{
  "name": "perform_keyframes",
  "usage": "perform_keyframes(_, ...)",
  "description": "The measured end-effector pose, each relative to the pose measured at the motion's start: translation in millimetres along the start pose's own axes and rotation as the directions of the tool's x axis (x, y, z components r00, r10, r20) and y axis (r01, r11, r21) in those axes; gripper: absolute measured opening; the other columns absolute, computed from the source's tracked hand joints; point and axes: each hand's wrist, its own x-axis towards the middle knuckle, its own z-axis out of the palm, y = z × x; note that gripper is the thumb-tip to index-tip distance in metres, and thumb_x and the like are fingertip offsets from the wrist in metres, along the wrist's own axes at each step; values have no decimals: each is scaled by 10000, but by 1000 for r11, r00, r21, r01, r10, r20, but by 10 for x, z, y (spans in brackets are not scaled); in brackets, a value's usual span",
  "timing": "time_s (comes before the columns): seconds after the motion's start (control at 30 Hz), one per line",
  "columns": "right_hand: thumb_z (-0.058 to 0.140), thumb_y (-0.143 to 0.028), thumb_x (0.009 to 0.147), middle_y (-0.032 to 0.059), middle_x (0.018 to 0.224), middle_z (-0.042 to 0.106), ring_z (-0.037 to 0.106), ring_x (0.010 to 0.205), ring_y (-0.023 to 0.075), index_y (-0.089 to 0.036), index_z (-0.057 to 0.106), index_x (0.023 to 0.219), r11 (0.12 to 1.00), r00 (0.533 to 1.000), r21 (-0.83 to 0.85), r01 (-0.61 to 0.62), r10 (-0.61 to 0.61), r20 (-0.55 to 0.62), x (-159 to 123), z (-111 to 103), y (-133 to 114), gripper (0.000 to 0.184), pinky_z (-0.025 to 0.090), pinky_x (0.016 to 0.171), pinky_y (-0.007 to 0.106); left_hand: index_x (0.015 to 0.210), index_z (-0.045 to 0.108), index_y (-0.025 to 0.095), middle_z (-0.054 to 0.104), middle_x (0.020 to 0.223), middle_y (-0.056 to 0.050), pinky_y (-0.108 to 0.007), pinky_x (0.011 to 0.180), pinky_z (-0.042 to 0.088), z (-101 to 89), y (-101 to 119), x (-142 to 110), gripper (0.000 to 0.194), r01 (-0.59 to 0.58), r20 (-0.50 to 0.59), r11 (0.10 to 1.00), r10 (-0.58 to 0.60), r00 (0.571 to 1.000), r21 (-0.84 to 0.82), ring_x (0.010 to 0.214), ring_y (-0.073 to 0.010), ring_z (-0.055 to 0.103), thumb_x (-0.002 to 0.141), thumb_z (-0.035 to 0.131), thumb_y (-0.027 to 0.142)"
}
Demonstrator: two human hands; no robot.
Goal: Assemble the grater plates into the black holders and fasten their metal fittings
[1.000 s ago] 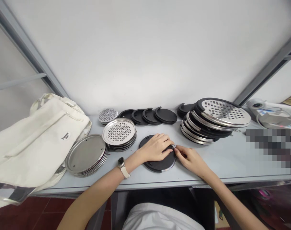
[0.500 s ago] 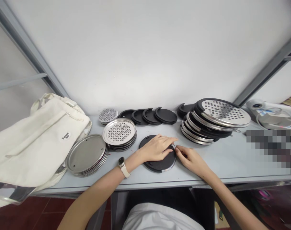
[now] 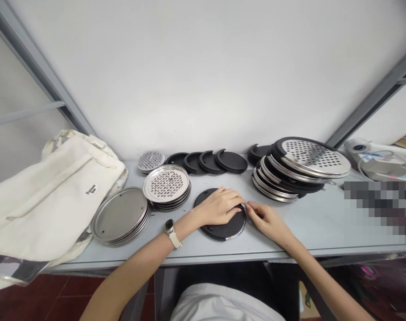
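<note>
A round black disc, with a metal strip showing along its near right rim, lies flat in front of me on the table. My left hand rests across it, its fingers bent over the right edge and thumb on the surface. Just at that edge, my right hand pinches with thumb and forefinger, touching the left fingertips. What sits in the pinch is mostly hidden; it seems to be a small metal piece at the rim.
Left of the disc stand stacked grater plates and plain metal discs. Several black holders line the wall. At right leans a tall stack of black-rimmed graters. A cream bag covers the left end.
My right hand has shifted slightly, bringing its fingertips against the left ones. The small metal piece that showed between them is now covered. The disc has stayed put.
</note>
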Motion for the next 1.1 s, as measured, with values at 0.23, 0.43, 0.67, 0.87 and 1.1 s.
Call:
perform_keyframes(0.23, 345, -404, 928, -44, 543, 354, 353, 518, 106, -204, 366, 623, 1000, 1000, 16, 7, -6, -28, 8, 5, 4, 365, 294, 491, 230, 1094, 567, 173, 612, 1071, -69, -339, 898, 387, -7, -2, 4, 205, -5, -3, 1000, 5, 1000, 8, 1024, -187, 544, 923, 460, 212)
perform_keyframes(0.43, 340, -406, 933, -43, 566, 338, 353, 533, 109, -203, 367, 638, 999, 1000, 44, -6, 7, -27, -4, 2, 30, 359, 291, 511, 233, 1079, 567, 161, 615, 1066, -62, -322, 910, 372, 0, -7, 4, 195, -13, -11, 1000, 13, 1000, 8, 1019, -178, 540, 930, 455, 218)
perform_keyframes(0.67, 338, -408, 936, -36, 573, 356, 367, 548, 115, -202, 375, 643, 999, 999, 49, -13, 16, -51, -2, 10, 45, 359, 299, 522, 235, 1092, 570, 158, 614, 1062, -67, -326, 908, 366, 7, -10, 5, 216, -7, -7, 1000, 7, 1000, 16, 1005, -188, 544, 939, 443, 242)
perform_keyframes(0.87, 335, -401, 941, -40, 559, 322, 353, 540, 110, -206, 316, 618, 999, 990, 36, -29, 33, -136, 4, 23, 85, 378, 285, 517, 239, 1121, 564, 149, 616, 1047, -63, -312, 908, 361, 15, -11, 8, 236, -20, -1, 999, 20, 1000, 30, 1006, -177, 540, 941, 437, 235)
perform_keyframes(1.1, 324, -391, 956, -35, 589, 418, 412, 552, 115, -201, 385, 670, 1000, 1000, 21, 1, -1, -6, -2, -2, 45, 349, 316, 547, 239, 1092, 570, 151, 604, 1045, -70, -319, 887, 375, 7, -9, 10, 220, -12, -4, 998, 12, 1000, 55, 982, -186, 535, 938, 438, 236)
